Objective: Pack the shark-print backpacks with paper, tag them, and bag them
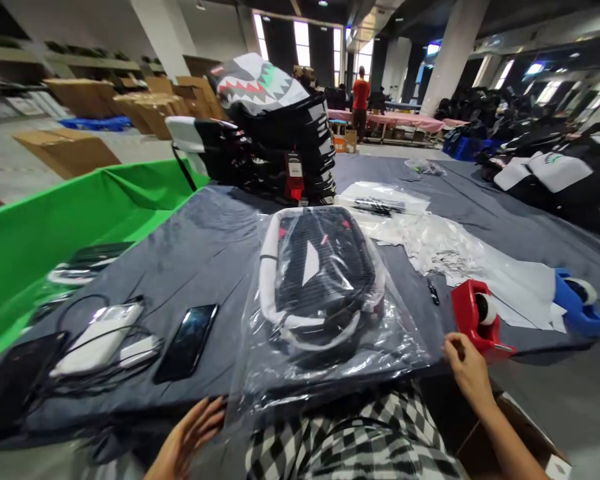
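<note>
A black and white bag [325, 267] lies inside a clear plastic bag [380, 357] at the table's front edge. Beside the plastic's lower left corner is my left hand [195, 427], its fingers stretched out and holding nothing. My right hand [467, 373] is at the front edge, right of the plastic and just in front of a red tape dispenser [473, 313]. Its fingers are curled together, and whatever may be between them is too small to make out. A small black pen-like item [433, 292] rests left of the dispenser.
On the left lie a black phone [187, 343], a white power bank [97, 340] and cables. Stacked bags [280, 140] stand at the back. White plastic sheets [480, 267] and a blue tape dispenser [583, 303] are on the right. A green-lined bin [80, 207] borders the table.
</note>
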`<state>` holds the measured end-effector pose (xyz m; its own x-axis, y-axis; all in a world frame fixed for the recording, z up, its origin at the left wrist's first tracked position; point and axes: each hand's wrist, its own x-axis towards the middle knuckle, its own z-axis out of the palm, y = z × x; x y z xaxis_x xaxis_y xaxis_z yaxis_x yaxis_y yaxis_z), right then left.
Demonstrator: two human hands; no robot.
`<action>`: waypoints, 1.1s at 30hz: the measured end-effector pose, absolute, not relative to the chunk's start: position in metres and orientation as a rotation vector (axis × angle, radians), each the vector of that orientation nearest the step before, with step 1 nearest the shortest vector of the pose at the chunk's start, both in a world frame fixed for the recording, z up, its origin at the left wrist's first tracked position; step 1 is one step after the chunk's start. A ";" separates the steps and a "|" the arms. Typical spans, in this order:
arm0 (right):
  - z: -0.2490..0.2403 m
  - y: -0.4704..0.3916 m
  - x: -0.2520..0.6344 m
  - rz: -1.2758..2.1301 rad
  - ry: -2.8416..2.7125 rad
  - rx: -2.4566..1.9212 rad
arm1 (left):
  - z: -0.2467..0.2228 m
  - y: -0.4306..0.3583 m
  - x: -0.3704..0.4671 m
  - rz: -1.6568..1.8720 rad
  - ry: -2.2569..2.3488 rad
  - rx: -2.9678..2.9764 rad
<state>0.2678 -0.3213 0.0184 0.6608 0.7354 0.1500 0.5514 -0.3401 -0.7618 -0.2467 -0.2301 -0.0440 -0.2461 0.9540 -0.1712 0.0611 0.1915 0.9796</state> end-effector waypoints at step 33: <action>0.001 -0.275 0.282 1.136 -0.677 -1.402 | -0.024 -0.189 -0.215 1.255 1.134 0.455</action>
<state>0.2822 -0.2746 0.0006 0.3648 0.8972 -0.2490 -0.2077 -0.1822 -0.9611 -0.2146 -0.1892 -0.0243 -0.1006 0.9034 -0.4169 -0.5061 0.3143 0.8032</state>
